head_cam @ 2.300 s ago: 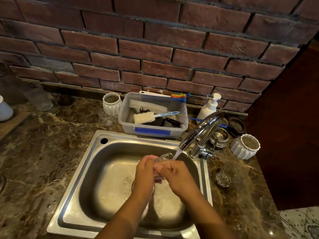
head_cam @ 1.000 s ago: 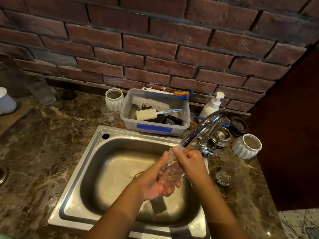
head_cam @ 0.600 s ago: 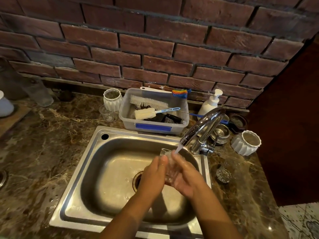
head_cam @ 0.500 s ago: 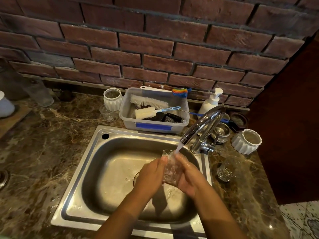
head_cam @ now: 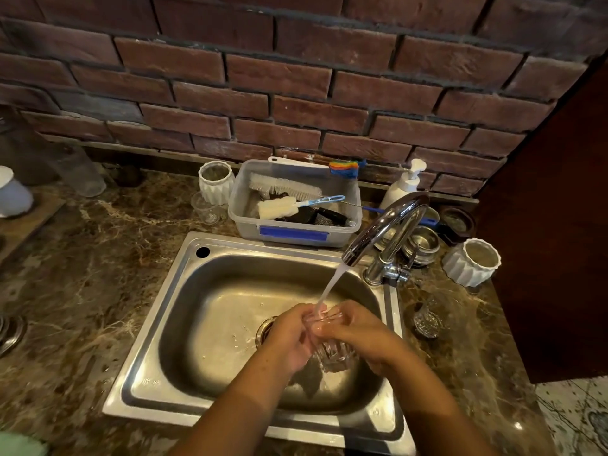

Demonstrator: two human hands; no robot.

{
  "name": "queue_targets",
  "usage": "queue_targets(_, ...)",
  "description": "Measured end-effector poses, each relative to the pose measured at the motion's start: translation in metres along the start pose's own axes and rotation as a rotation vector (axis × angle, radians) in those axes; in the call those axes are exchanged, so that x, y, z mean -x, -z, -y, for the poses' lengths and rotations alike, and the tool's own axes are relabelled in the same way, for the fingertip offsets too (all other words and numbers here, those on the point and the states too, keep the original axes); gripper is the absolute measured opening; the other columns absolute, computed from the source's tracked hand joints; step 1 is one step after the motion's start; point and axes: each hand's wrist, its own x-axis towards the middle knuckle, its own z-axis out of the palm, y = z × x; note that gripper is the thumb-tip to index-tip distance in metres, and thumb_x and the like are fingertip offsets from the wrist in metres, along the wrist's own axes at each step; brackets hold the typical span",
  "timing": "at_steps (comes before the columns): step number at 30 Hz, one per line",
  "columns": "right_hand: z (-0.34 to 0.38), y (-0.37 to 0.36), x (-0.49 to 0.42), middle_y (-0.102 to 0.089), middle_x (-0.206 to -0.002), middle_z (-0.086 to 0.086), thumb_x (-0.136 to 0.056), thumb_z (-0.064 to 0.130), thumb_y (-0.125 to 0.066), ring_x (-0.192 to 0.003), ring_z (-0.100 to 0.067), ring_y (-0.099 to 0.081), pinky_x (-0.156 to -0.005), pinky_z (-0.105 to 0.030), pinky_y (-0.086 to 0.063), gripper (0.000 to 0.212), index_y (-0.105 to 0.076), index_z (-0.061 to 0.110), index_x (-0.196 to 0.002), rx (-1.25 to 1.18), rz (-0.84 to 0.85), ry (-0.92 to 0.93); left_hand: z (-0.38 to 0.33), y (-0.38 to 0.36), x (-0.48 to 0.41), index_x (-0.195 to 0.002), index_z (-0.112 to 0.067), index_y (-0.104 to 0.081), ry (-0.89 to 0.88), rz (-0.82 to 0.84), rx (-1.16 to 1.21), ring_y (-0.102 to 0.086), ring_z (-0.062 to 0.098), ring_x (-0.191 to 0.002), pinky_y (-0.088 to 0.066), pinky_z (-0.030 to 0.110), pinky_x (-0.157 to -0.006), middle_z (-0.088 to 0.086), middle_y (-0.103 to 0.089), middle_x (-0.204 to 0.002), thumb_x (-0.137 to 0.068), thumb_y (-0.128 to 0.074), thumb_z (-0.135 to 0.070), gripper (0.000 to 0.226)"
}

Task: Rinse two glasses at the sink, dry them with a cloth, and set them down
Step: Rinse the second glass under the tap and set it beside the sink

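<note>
Over the steel sink [head_cam: 184, 291] both hands hold one clear patterned glass [head_cam: 332, 352], its mouth turned up toward the tap. My left hand [head_cam: 291, 337] grips the glass from the left; my right hand [head_cam: 358, 330] grips it from the right, fingers curled over the rim. Water runs from the chrome tap [head_cam: 385, 228] into the glass mouth. A second clear glass [head_cam: 427, 320] stands on the marble counter to the right of the sink. No cloth is plainly in view.
Behind the sink sits a plastic tub [head_cam: 296, 205] with brushes. A white ribbed cup [head_cam: 215, 181], a small glass [head_cam: 207, 209], a soap pump [head_cam: 403, 184], steel cups [head_cam: 422, 241] and another white ribbed cup [head_cam: 470, 261] crowd the counter by the brick wall. A dark cabinet stands at right.
The glass has dropped lower into the basin between my hands, its mouth now under the stream. My right fingers have come over the rim.
</note>
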Motion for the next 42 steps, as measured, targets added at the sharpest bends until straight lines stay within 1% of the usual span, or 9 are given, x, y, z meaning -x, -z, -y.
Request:
queue_targets(4,0.006,0.007,-0.004,-0.067,-0.1,0.008,-0.058,0.026,-0.094,-0.087,-0.003,-0.067,-0.069,-0.023,-0.056,0.067,-0.049,0.035,-0.106,0.11,-0.147,0.196,0.002,-0.006,0.001,-0.116,-0.009,-0.074,-0.079,0.034,0.024,-0.072,0.032,-0.105,-0.055,0.045,-0.091,0.013,-0.079,-0.108,-0.108,-0.044,-0.027,0.036)
queue_targets(7,0.002,-0.004,-0.009,-0.068,-0.104,0.021,-0.064,0.021,-0.093,-0.095,0.01,-0.064,-0.075,-0.007,-0.051,0.07,-0.05,0.043,-0.114,0.004,-0.174,0.321,-0.008,-0.008,0.005,-0.113,-0.016,-0.076,-0.209,0.026,0.037,-0.072,0.029,-0.108,-0.056,0.042,-0.088,0.01,-0.079,-0.11,-0.109,-0.04,-0.036,0.041)
queue_targets(11,-0.005,-0.016,-0.006,-0.067,-0.12,0.016,-0.067,0.023,-0.092,-0.109,0.005,-0.063,-0.086,-0.012,-0.053,0.079,-0.049,0.035,-0.131,-0.021,-0.094,0.357,-0.02,-0.002,0.01,-0.115,-0.023,-0.074,-0.311,0.016,-0.025,-0.077,0.021,-0.098,-0.061,0.03,-0.073,0.005,-0.08,-0.106,-0.108,-0.038,-0.044,0.043)
queue_targets(13,-0.005,-0.013,-0.008,-0.067,-0.116,0.02,-0.067,0.018,-0.092,-0.108,0.008,-0.063,-0.085,-0.009,-0.051,0.079,-0.049,0.034,-0.131,-0.042,-0.12,0.392,-0.019,-0.001,0.013,-0.117,-0.024,-0.074,-0.34,0.022,-0.091,-0.074,0.021,-0.104,-0.061,0.035,-0.085,0.004,-0.079,-0.11,-0.107,-0.038,-0.046,0.044)
queue_targets(17,0.0,-0.016,-0.01,-0.065,-0.125,0.013,-0.063,0.029,-0.091,-0.119,-0.004,-0.062,-0.099,-0.027,-0.054,0.088,-0.047,0.029,-0.139,-0.037,-0.119,0.429,-0.014,-0.007,0.011,-0.124,-0.028,-0.07,-0.444,0.031,-0.148,-0.069,0.021,-0.113,-0.054,0.048,-0.103,0.0,-0.074,-0.118,-0.104,-0.052,-0.036,0.028)
queue_targets(24,0.002,-0.002,-0.011,-0.064,-0.124,0.026,-0.063,0.031,-0.091,-0.12,0.004,-0.059,-0.095,-0.011,-0.048,0.082,-0.049,0.042,-0.132,0.014,-0.138,0.451,-0.012,-0.015,0.005,-0.111,-0.048,-0.072,-0.449,0.007,-0.085,-0.072,0.01,-0.104,-0.057,0.04,-0.092,-0.014,-0.075,-0.111,-0.1,-0.057,-0.042,0.019)
queue_targets(26,0.0,-0.004,-0.012,-0.063,-0.128,0.021,-0.062,0.033,-0.091,-0.124,-0.001,-0.058,-0.099,-0.019,-0.049,0.088,-0.046,0.038,-0.138,0.036,-0.09,0.435,-0.013,-0.014,0.003,-0.11,-0.047,-0.071,-0.428,-0.02,-0.063,-0.071,0.014,-0.108,-0.056,0.041,-0.095,-0.009,-0.074,-0.115,-0.1,-0.057,-0.04,0.019)
queue_targets(29,-0.001,-0.003,-0.013,-0.066,-0.124,0.02,-0.063,0.032,-0.092,-0.119,0.0,-0.06,-0.093,-0.016,-0.05,0.084,-0.049,0.037,-0.135,0.002,-0.111,0.436,-0.014,-0.01,0.003,-0.12,-0.042,-0.068,-0.415,0.005,-0.07,-0.065,0.022,-0.119,-0.053,0.05,-0.102,-0.001,-0.069,-0.127,-0.098,-0.06,-0.042,0.024)
queue_targets(42,0.002,-0.011,-0.015,-0.066,-0.124,0.018,-0.06,0.037,-0.091,-0.118,-0.003,-0.062,-0.096,-0.027,-0.054,0.089,-0.047,0.038,-0.136,-0.002,-0.071,0.409,-0.021,-0.006,0.009,-0.134,-0.031,-0.06,-0.405,-0.038,-0.063,-0.061,0.03,-0.125,-0.047,0.055,-0.109,0.007,-0.064,-0.135,-0.099,-0.059,-0.04,0.036)
